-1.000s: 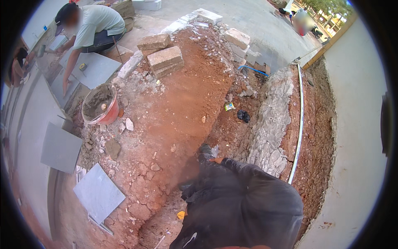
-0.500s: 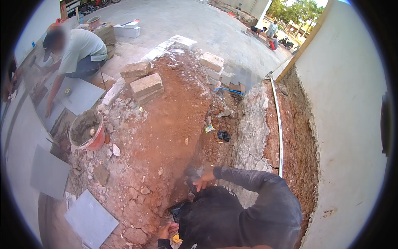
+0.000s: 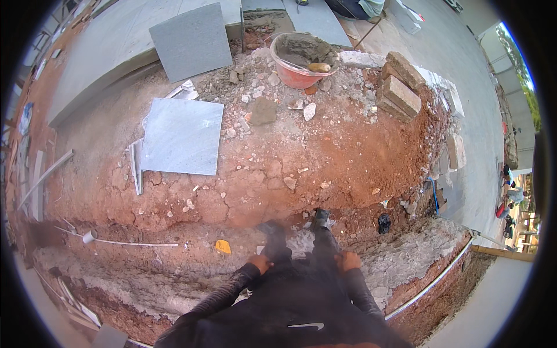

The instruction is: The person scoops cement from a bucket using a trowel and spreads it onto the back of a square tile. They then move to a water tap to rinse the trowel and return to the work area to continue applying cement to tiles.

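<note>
My left hand (image 3: 260, 264) is closed on the side of my dark trousers (image 3: 275, 249), and my right hand (image 3: 348, 261) is closed at the other leg, its fingertips partly hidden by the cloth. My feet are down in a trench of red soil. Beyond them lie a square grey tile (image 3: 181, 137), another grey tile (image 3: 191, 40) farther off, a red bucket (image 3: 293, 78) of grey mortar with a wooden handle in it, and stacked bricks (image 3: 398, 98). A yellow scrap (image 3: 223, 246) and a black plastic bag (image 3: 383, 223) lie in the trench.
A white pipe (image 3: 423, 284) runs along the trench beside a low wall (image 3: 496, 296). A blue hose (image 3: 435, 194) curves at the right. A worker's legs (image 3: 348, 8) show at the top, and several people (image 3: 510, 194) are far off at the right edge.
The view has swung left, so tiles, bucket and bricks now lie straight ahead. My hands have moved from around my lower legs to either side of my thighs, gripping the trousers.
</note>
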